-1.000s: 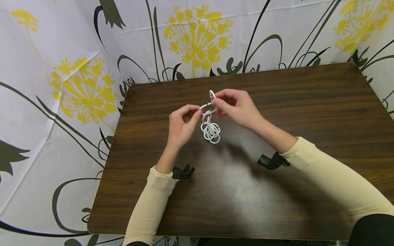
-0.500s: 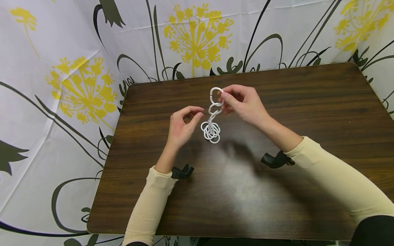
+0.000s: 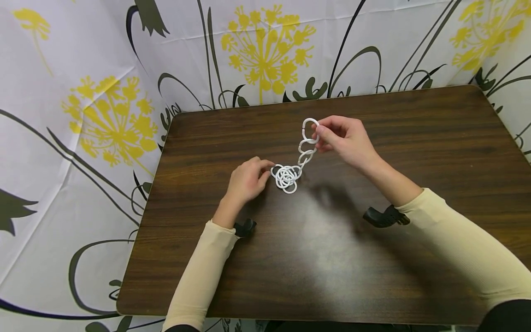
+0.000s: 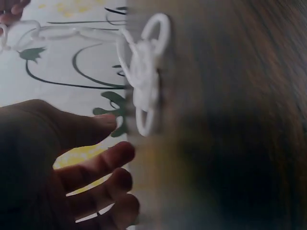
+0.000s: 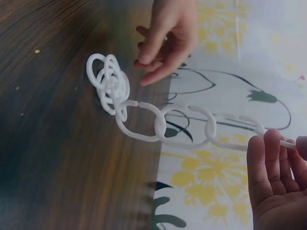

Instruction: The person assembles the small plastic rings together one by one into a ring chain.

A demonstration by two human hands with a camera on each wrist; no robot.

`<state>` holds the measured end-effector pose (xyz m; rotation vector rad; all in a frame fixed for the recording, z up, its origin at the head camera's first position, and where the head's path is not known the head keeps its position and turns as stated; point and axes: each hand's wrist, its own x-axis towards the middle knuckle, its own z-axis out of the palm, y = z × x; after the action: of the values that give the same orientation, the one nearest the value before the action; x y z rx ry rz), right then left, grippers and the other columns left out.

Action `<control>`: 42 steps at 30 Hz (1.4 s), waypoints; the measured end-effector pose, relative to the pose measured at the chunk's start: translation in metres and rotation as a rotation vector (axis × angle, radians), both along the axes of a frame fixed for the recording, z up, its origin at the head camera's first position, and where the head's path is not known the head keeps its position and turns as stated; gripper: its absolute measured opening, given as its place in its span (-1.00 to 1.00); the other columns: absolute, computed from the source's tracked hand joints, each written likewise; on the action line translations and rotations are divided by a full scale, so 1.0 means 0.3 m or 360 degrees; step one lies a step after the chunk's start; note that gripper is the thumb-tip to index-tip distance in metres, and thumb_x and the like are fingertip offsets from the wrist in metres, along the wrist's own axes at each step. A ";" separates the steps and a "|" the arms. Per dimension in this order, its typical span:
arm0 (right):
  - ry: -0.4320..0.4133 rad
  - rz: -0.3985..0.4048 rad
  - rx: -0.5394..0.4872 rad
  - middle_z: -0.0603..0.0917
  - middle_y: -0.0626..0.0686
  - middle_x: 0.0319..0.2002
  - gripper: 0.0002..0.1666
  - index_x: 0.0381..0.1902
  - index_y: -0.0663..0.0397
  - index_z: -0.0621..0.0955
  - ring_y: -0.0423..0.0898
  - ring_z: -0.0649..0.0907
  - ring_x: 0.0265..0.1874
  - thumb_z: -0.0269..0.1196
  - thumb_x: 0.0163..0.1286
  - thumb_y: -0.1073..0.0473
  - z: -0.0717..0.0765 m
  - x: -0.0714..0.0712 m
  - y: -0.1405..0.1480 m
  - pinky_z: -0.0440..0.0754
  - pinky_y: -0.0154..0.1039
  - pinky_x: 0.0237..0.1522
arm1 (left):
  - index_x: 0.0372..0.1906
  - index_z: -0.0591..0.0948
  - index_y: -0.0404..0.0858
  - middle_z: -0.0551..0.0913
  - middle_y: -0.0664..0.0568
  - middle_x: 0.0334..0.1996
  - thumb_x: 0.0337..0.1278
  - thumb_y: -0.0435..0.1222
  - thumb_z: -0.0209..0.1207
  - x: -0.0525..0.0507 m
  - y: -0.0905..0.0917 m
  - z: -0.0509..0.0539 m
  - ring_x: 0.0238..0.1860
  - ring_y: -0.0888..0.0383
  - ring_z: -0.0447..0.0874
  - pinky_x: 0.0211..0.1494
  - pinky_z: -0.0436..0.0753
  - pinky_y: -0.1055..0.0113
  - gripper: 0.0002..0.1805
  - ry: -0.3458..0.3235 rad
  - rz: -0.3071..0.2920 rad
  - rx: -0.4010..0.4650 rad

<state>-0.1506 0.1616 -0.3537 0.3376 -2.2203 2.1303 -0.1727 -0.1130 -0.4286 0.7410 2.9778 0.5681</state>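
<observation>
A white plastic chain lies heaped on the table, and several of its links rise to the right. My right hand pinches the top link between thumb and fingers, above the tabletop. In the right wrist view the raised links stretch between the heap and that hand. My left hand is just left of the heap, its fingers loosely bent and holding nothing. The left wrist view shows a gap between the left fingertips and the heaped links.
The dark wooden table spreads around the hands, with its far edge against a white cloth printed with flowers. Black wrist mounts stick out below both wrists.
My right hand has moved right, drawing the upper links with it. The left hand has let go of the chain and come down beside the heap.
</observation>
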 end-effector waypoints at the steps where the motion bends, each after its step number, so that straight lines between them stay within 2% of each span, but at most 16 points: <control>1: -0.0008 -0.0007 0.0003 0.68 0.21 -0.33 -0.79 -0.16 0.34 0.64 -0.05 0.67 -0.44 0.24 0.42 0.24 -0.006 0.001 0.007 0.73 -0.19 -0.34 | 0.06 0.69 -0.02 0.56 0.09 -0.31 0.24 -0.27 0.22 -0.003 -0.001 -0.008 -0.38 0.12 0.51 -0.38 0.52 0.16 -0.70 -0.0033 -0.0016 -0.0043; 5: -0.0051 -0.0037 -0.0035 0.69 0.19 -0.34 -0.82 -0.17 0.33 0.65 -0.07 0.68 -0.46 0.24 0.41 0.26 -0.031 0.007 0.036 0.73 -0.16 -0.35 | 0.12 0.66 -0.01 0.54 0.08 -0.29 0.23 -0.25 0.26 -0.010 -0.005 -0.027 -0.34 0.11 0.52 -0.32 0.54 0.13 -0.65 -0.0126 -0.0070 -0.0139; 9: -0.0099 -0.0051 -0.0083 0.69 0.18 -0.35 -0.82 -0.17 0.33 0.65 -0.09 0.69 -0.47 0.25 0.40 0.27 -0.060 0.013 0.064 0.73 -0.16 -0.35 | 0.08 0.68 -0.02 0.52 0.07 -0.31 0.20 -0.22 0.29 -0.013 -0.014 -0.040 -0.35 0.10 0.49 -0.33 0.53 0.13 -0.67 -0.0122 -0.0070 -0.0192; 19: -0.0250 -0.0137 -0.0103 0.71 0.17 -0.33 -0.85 -0.18 0.25 0.68 -0.10 0.69 -0.47 0.26 0.40 0.26 -0.168 0.052 0.207 0.72 -0.20 -0.37 | -0.28 0.68 -0.06 0.50 0.09 -0.42 0.13 -0.18 0.35 0.003 -0.070 -0.050 -0.44 0.12 0.47 -0.44 0.49 0.18 -0.90 -0.0049 0.0066 -0.0205; 21: -0.0299 -0.0169 -0.0101 0.71 0.15 -0.34 -0.81 -0.15 0.30 0.66 -0.10 0.70 -0.46 0.26 0.40 0.25 -0.193 0.064 0.245 0.72 -0.21 -0.38 | -0.33 0.65 -0.06 0.49 0.10 -0.44 0.14 -0.16 0.35 0.009 -0.088 -0.053 -0.46 0.12 0.45 -0.47 0.46 0.19 -0.90 -0.0037 0.0083 -0.0200; 29: -0.0477 -0.0265 -0.0152 0.73 0.11 -0.36 -0.74 -0.15 0.26 0.67 -0.13 0.70 -0.48 0.29 0.38 0.14 -0.266 0.085 0.360 0.72 -0.22 -0.40 | -0.45 0.59 -0.05 0.43 0.08 -0.43 0.08 -0.13 0.39 0.030 -0.156 -0.062 -0.47 0.10 0.41 -0.51 0.44 0.18 -0.81 -0.0035 0.0162 -0.0191; 32: -0.0540 -0.0272 -0.0152 0.73 0.09 -0.37 -0.72 -0.14 0.28 0.66 -0.13 0.71 -0.49 0.29 0.38 0.13 -0.290 0.086 0.384 0.72 -0.22 -0.40 | -0.33 0.60 -0.07 0.42 0.06 -0.35 0.02 -0.11 0.42 0.032 -0.169 -0.060 -0.40 0.07 0.41 -0.46 0.47 0.14 -0.77 -0.0029 0.0157 -0.0159; 38: -0.0660 -0.0213 -0.0150 0.73 0.04 -0.37 -0.73 -0.13 0.29 0.65 -0.15 0.71 -0.47 0.25 0.41 0.15 -0.327 0.089 0.407 0.72 -0.21 -0.38 | 0.22 0.55 -0.02 0.40 -0.01 -0.10 0.08 -0.07 0.38 0.028 -0.179 -0.056 -0.14 0.00 0.40 -0.30 0.55 0.03 -0.44 -0.0082 0.0067 -0.0171; 42: -0.0694 -0.0145 -0.0211 0.72 0.04 -0.36 -0.74 -0.12 0.31 0.63 -0.14 0.71 -0.44 0.25 0.42 0.17 -0.342 0.091 0.421 0.73 -0.20 -0.36 | 0.29 0.52 -0.02 0.41 -0.04 -0.05 0.16 -0.11 0.34 0.026 -0.193 -0.057 -0.09 -0.02 0.40 -0.25 0.56 0.02 -0.44 -0.0125 0.0052 -0.0185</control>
<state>-0.1232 0.2881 -0.4564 -0.2554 -2.2160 2.4732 -0.1649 -0.1708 -0.4456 0.6464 2.9256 0.4107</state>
